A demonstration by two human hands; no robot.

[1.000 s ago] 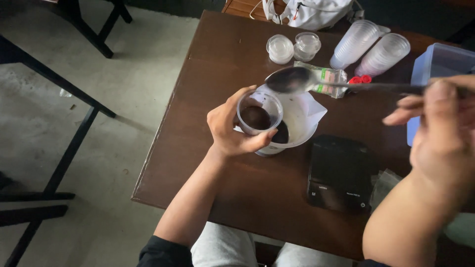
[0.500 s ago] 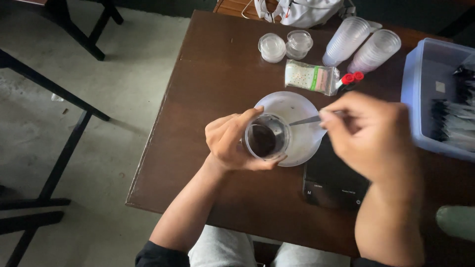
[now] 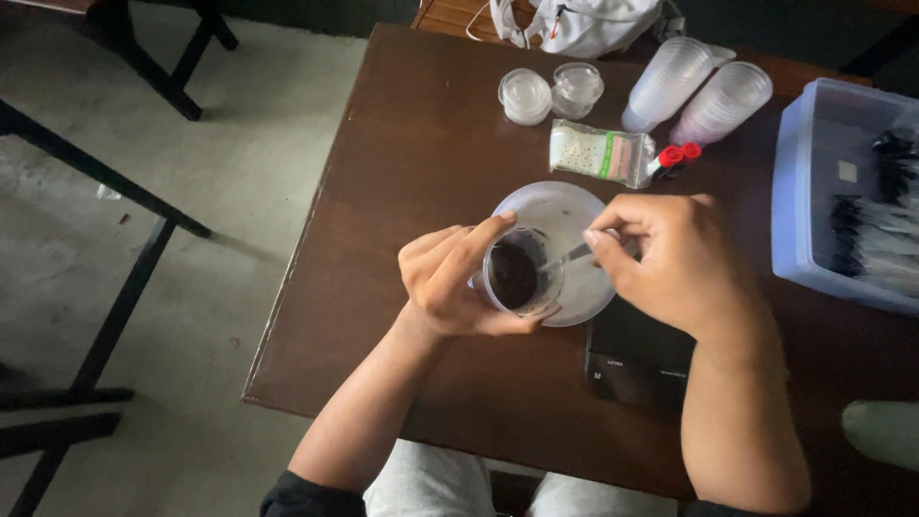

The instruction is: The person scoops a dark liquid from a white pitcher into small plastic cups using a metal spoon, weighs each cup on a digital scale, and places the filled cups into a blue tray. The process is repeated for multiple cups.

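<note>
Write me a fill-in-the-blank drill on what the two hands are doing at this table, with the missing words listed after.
1. The left hand grips a small clear cup holding something ____ in colour.
2. The right hand dips a metal ____ into that cup.
3. Under the cup sits a round white ____.
4. Two stacks of clear cups lie on their ____ at the table's far edge.

Missing words: dark; spoon; bowl; sides

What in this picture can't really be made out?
- Spoon: its handle is hidden inside the right hand, its bowl down in the cup.
- Cup's dark contents: too dim to identify.
- Black device: partly covered by the right forearm.
- Blue bin: cut off by the right edge, its contents blurred.
- Left hand hides the cup's near side.
</note>
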